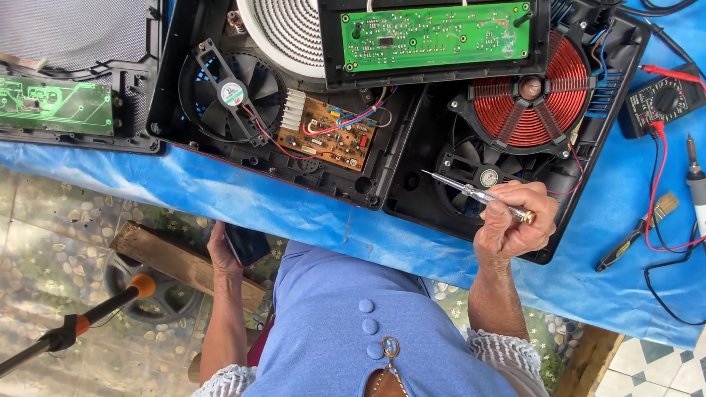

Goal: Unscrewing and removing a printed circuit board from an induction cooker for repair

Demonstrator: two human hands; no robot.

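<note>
My right hand [515, 224] grips a slim tester screwdriver [471, 191] with a clear handle. Its tip points left over the fan of an opened black induction cooker [581, 191], below that cooker's copper coil [533, 92]. My left hand [220, 254] is down below the table edge, holding a dark phone [248, 242]. A second opened cooker [184, 140] lies to the left, showing a black fan [224, 95], an orange circuit board [331, 132] and a green control board [434, 33].
A blue cloth [220, 191] covers the table. A multimeter [662, 103] with red and black leads, a small brush [636, 231] and a soldering iron [695, 184] lie at right. Another green board [55, 103] sits far left. A wooden plank [184, 261] and an orange-tipped stand [81, 323] are on the pebble floor.
</note>
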